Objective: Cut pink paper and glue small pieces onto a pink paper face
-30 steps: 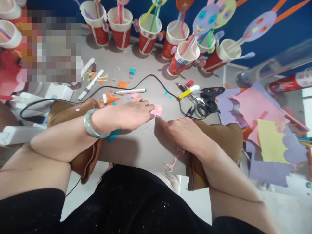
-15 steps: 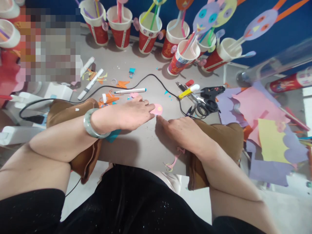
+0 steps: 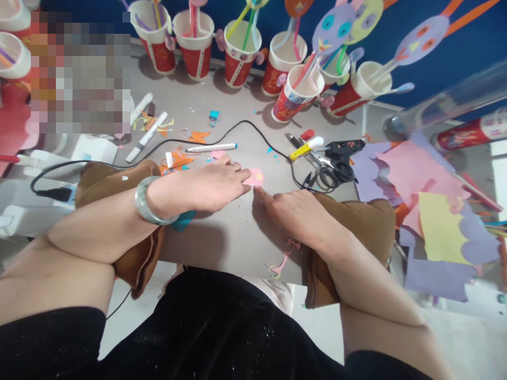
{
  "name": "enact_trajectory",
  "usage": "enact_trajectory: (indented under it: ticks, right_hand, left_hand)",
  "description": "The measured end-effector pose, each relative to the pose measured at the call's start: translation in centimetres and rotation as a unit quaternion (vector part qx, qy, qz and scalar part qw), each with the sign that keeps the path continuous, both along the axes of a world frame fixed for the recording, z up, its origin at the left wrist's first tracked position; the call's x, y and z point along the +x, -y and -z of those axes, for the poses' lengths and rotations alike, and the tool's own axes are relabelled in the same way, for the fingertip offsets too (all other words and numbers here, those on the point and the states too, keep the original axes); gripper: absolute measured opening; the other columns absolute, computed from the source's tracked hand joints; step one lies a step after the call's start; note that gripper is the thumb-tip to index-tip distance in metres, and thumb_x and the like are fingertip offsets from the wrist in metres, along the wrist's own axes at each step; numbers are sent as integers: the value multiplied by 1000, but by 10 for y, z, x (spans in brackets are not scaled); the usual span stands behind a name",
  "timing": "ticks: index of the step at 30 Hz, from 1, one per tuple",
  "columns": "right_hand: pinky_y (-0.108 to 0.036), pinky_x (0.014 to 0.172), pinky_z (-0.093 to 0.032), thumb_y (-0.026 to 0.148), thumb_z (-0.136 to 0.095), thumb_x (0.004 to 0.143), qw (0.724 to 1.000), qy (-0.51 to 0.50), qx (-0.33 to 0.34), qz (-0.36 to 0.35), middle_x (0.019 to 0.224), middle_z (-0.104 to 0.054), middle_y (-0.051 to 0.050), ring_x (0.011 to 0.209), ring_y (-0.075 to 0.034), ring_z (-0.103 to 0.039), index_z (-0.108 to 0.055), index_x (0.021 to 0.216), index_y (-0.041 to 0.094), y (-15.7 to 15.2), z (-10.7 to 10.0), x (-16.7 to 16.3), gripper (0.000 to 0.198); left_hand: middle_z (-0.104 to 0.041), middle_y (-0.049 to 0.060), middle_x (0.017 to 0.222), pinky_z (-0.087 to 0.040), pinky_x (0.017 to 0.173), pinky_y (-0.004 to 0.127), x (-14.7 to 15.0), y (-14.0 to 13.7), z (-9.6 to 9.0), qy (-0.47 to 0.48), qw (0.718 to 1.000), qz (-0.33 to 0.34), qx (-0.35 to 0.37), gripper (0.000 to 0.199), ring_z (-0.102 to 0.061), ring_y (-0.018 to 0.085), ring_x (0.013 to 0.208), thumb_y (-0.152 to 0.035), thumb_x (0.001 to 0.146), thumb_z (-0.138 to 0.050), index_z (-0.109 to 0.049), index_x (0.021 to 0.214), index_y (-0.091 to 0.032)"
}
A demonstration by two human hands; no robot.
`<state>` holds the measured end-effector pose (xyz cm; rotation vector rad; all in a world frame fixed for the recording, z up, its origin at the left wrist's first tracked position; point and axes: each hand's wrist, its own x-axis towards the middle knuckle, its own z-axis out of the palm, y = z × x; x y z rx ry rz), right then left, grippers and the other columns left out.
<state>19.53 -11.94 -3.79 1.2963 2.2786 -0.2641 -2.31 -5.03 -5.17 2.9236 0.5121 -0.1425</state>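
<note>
Pressing the fingers of the left hand down on the left part of a pink paper disc with a yellow spot, set flat around the middle of the table, well in from the near edge. Pointing the index finger of the right hand at the disc's near rim; cannot tell touching from just beside. Cannot tell either grip as apart or together, with thumb and fingertips partly hidden from above. Wearing a pale green bangle on the left wrist. Can see a white marker just beyond the left hand, with orange scraps beside it, and a black cable looping across the table behind both. Can see scissors and a yellow-handled tool beyond the right hand, coloured paper sheets towards the table's right edge, red paper cups with straws along the far edge, and a pink scrap at the near edge.
</note>
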Motion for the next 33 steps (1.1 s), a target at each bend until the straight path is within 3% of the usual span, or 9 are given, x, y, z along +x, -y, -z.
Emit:
enact_trajectory:
  ticks: [14, 23, 33]
  right_hand:
    - [-35, 58, -23, 10, -35, 99, 1000, 10, 2, 1, 81, -78, -9, 66, -21, -67, -39, 164, 14, 1, 2, 1, 65]
    - [-36, 58, -20, 10, -33, 100, 1000, 13, -1, 7, 86, -80, -10, 71, -22, -69, -40, 163, 14, 1, -1, -1, 64]
    - [-36, 58, -21, 7, -32, 99, 1000, 9, -1, 6, 82, -78, -10, 65, -20, -66, -44, 160, 13, 2, -3, -1, 63]
  left_hand:
    - [-66, 11, 111, -34, 83, 40, -1, 0, -2, -20, 999, 19, 32, 38, -56, 23, 92, 6, 84, -47, -65, 110, -15]
    - [-65, 10, 107, -32, 78, 40, 0, 2, -2, -10, 1000, 13, 11, 45, -56, 23, 85, 8, 77, -47, -61, 112, -16]
    - [-66, 10, 108, -33, 82, 41, -1, 3, 1, 8, 1000, 2, 17, 43, -56, 23, 85, 7, 80, -45, -63, 110, -17]
